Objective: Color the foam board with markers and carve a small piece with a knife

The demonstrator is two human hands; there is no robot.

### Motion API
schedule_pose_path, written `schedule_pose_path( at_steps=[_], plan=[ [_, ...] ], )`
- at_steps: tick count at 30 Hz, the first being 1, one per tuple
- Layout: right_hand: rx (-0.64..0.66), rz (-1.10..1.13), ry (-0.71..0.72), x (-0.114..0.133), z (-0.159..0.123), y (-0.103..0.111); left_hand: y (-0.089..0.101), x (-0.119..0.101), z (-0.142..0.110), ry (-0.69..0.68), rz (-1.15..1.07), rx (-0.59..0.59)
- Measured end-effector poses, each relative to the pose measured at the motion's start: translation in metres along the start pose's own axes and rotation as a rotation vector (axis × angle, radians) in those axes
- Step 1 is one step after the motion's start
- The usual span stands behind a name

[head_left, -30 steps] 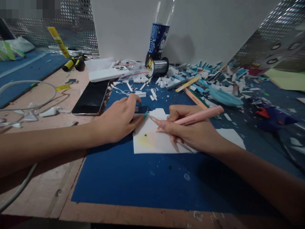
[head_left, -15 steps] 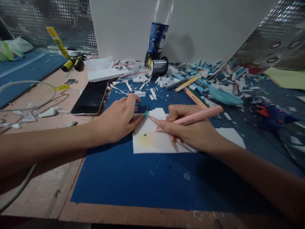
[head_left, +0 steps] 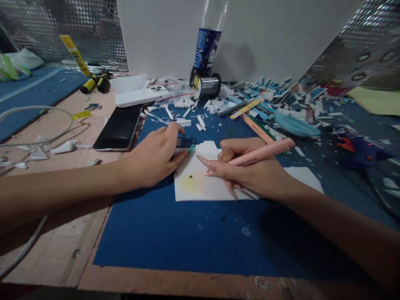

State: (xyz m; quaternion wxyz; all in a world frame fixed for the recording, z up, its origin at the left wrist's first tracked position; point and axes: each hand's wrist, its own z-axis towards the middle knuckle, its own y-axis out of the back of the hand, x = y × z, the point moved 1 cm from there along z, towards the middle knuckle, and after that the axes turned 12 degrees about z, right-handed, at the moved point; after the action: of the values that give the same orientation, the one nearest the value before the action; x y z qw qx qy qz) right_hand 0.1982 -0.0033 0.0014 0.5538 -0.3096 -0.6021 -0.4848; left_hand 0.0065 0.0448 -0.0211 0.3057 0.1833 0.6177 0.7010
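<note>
My right hand (head_left: 253, 171) is closed round a pink acrylic marker (head_left: 265, 152). Its tip points down at a white cut-out sheet (head_left: 187, 196), close to a pale peach patch; the exact contact is hidden by my thumb. A yellow patch with a black dot (head_left: 191, 176) marks the sheet's left part. Beside the left edge lies my left hand (head_left: 159, 156), thumb resting at the sheet's edge and forefinger curved apart from it, with teal nails showing. The sheet lies flat on a blue mat (head_left: 175, 237), partly covered by my right hand.
A black-screened phone (head_left: 120, 127) and a white phone (head_left: 140, 96) lie at the left. Behind are a wire spool (head_left: 209, 86), a bottle (head_left: 206, 50), a yellow pencil-like stick (head_left: 246, 108) and heaped foam scraps (head_left: 271, 91). A blue glue gun (head_left: 365, 152) sits right.
My right hand and the marker have shifted very slightly right and down over the sheet. My left hand stays in place.
</note>
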Motion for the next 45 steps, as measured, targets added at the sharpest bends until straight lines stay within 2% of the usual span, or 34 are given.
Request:
schedule_pose_path(
  at_steps=[7,14,20,45],
  plan=[
    [0.033,-0.001,-0.025,0.0007,-0.0012,0.0008,0.0018,0.0003,-0.0024,-0.003,0.013,0.001],
    [0.07,-0.057,0.034,0.0021,-0.0016,0.0026,0.0022,-0.0013,-0.0015,0.004,-0.003,0.004],
    [0.105,-0.048,-0.038,0.0021,-0.002,0.0023,0.0014,-0.0001,-0.0019,0.001,-0.019,-0.001],
    [0.223,0.02,-0.101,0.0045,-0.0027,0.0012,0.0006,0.0,-0.0014,-0.016,-0.02,-0.03]
  ],
)
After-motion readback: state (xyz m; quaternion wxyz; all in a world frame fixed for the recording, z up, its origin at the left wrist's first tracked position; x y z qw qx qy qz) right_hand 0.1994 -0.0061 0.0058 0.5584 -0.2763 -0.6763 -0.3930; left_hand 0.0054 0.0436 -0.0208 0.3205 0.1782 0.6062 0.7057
